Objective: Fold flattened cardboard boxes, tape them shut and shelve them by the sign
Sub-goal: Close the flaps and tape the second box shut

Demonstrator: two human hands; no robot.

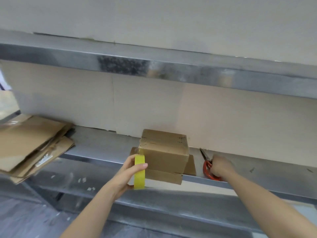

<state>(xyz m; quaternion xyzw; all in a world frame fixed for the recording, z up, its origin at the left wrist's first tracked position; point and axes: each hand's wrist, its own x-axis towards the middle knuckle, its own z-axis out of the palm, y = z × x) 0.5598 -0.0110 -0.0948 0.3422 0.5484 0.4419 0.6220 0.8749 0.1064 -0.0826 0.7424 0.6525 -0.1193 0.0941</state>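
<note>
the left hand (127,172) grips the tape roll (139,171) beside the box (164,152). the right hand (220,166) curls its fingers round the scissors (208,166). the box looks light and stiff, best held by its sides.

From my station I see only two arms and their hands. The left forearm (96,208) is bare along its whole visible length, slim and smooth, narrowing toward the wrist. The left hand (127,172) is bare too, with slender fingers; one fingertip (143,166) shows a short, neatly kept nail. The right forearm (267,200) is likewise bare, looking broader near the lower edge of my view. The right hand (220,166) is bare and blurred, so I cannot make out its nails.
</note>
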